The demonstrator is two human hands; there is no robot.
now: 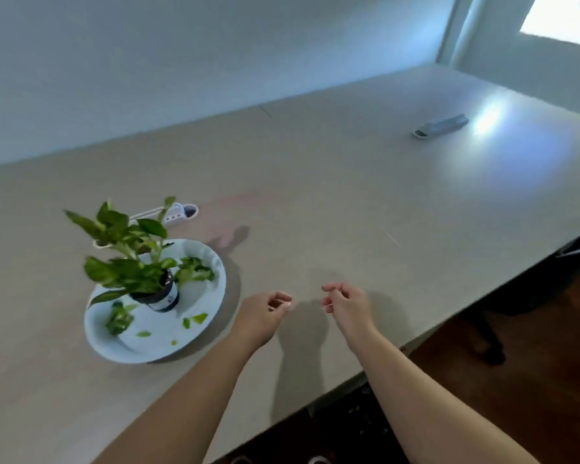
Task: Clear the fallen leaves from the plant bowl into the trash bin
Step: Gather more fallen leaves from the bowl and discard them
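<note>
A white plant bowl sits on the beige table at the left. A small dark pot with a leafy green plant stands in it. Several fallen green leaves lie loose on the bowl's floor, with a leafy sprig at the front left. My left hand hovers just right of the bowl, fingers loosely curled, nothing in it. My right hand floats a little further right, also loosely curled and holding nothing. No trash bin shows in view.
A white power strip with its cord lies behind the bowl. A grey remote-like object rests at the far right of the table. The table's front edge runs diagonally at the right, with dark floor below.
</note>
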